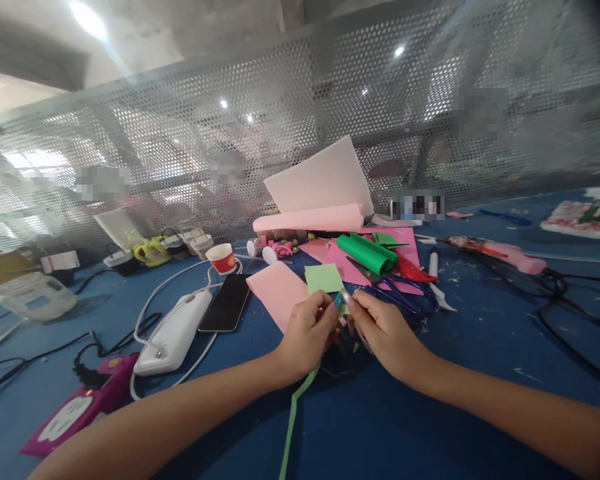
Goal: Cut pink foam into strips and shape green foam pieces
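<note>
Green paper-like strip runs up from the near edge of view and disappears under the left hand; cannot tell if it's gripped up there. Left hand: fingers curled in, thumb against forefinger, small teal spot at the tips, cannot tell whether that's a held piece. Right hand: same pinch posture, fingertips just beside the left's, something shiny at the tip. Contents of either pinch hidden, so cannot tell what's grasped. Both are up over the middle of the blue counter. Light green square just beyond the left hand, overlapping a pale pink sheet. Past the right hand: shiny green roll on hot-pink sheets, red pointed item near its end, blue handles nearer the hand. Behind: pink roll lying flat, big pale sheet leaning up before the perforated screen. Left side: dark-screened phone beside a white block with white cable, red-and-white paper cup upright beyond, purple power strip near the left forearm. Right side: pink-handled tool, black cables close by.
</note>
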Demonstrator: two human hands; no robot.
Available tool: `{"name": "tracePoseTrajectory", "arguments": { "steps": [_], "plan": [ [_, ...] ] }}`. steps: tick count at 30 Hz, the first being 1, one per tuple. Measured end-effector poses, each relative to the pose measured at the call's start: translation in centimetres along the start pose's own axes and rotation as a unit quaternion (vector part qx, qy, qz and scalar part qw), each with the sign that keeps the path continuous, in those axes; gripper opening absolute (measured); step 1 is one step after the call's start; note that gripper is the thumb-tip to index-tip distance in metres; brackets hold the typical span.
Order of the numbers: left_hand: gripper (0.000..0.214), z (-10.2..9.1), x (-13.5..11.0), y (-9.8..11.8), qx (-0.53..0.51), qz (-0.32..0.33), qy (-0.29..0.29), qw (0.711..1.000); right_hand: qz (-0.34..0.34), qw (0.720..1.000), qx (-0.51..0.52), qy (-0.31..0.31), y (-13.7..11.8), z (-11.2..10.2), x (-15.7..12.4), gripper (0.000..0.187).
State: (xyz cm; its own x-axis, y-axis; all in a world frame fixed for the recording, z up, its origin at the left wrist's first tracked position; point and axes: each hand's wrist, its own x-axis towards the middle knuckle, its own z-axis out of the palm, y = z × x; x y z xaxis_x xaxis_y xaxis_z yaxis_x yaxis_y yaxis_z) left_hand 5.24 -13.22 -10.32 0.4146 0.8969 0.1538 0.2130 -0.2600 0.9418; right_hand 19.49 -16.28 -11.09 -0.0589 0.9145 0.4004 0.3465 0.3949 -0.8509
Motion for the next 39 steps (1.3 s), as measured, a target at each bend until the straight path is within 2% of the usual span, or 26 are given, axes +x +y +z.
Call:
{"name": "tracePoseTrajectory", "arguments": {
  "steps": [8, 18, 27, 34, 39],
  "plan": [
    [0.033, -0.14, 0.09, 0.42, 0.026, -0.018, -0.007, 0.999, 0.007, 1.000, 0.004, -0.003, 0.35, 0.05, 0.04, 0.035],
    [0.034, -0.33, 0.35, -0.07, -0.007, 0.023, -0.064, 0.998, 0.007, 1.000, -0.013, -0.008, 0.15, -0.11, -0.03, 0.030],
    [0.034, -0.35, 0.24, 0.02, 0.057, 0.019, -0.046, 0.997, -0.008, 0.999, -0.031, -0.004, 0.03, -0.05, 0.02, 0.034],
    [0.035, -0.28, 0.24, 0.12, 0.068, 0.025, -0.040, 0.997, -0.007, 1.000, -0.022, -0.008, -0.16, -0.09, -0.12, 0.034],
    [0.039, -0.16, 0.37, 0.13, 0.034, 0.008, -0.038, 0.999, -0.010, 1.000, -0.016, -0.013, -0.26, -0.12, -0.05, 0.035]
  ]
}}
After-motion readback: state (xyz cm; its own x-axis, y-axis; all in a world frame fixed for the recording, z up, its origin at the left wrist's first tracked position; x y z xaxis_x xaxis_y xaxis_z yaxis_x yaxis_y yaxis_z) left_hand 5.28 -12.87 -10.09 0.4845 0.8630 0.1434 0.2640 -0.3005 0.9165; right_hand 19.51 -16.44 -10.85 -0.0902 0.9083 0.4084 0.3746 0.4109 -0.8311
